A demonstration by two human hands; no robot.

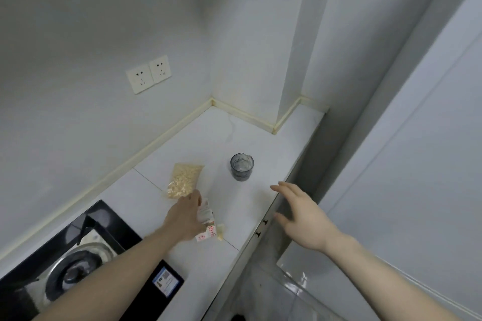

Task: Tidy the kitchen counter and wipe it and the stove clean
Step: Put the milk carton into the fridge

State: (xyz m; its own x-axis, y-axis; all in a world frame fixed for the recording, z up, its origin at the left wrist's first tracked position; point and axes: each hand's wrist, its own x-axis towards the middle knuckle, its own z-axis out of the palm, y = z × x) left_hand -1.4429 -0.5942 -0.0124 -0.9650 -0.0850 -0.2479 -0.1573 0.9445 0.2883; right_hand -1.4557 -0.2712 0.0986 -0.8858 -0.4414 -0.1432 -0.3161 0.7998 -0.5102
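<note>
The counter (234,143) is white stone with little on it, and the tidying part of the job looks to be the step in hand; no cloth is in sight, so wiping has not begun.

The left hand (186,216) lies over a small carton (207,224) with red writing, its fingers curled down onto the near end. Whether it has a firm hold or only rests there I cannot tell, since the hand covers the contact. Just beyond the fingertips, touching or nearly touching them, lies a clear bag of pale grains (184,180), flat on the stone. Farther out and to the right of the grip stands a dark glass cup (242,166), upright and apart from both.

The right hand (300,214) hovers over the counter's front edge, fingers spread and straight, holding nothing, near the cup but not touching it.

Behind the left wrist, on the near side, sits the black stove (109,227) with its burner. Two wall sockets (148,74) are well above.

The next move likely calls for lifting the carton and bag together or in turn, keeping the soft bag from sagging open, and taking the cup with the free hand.
</note>
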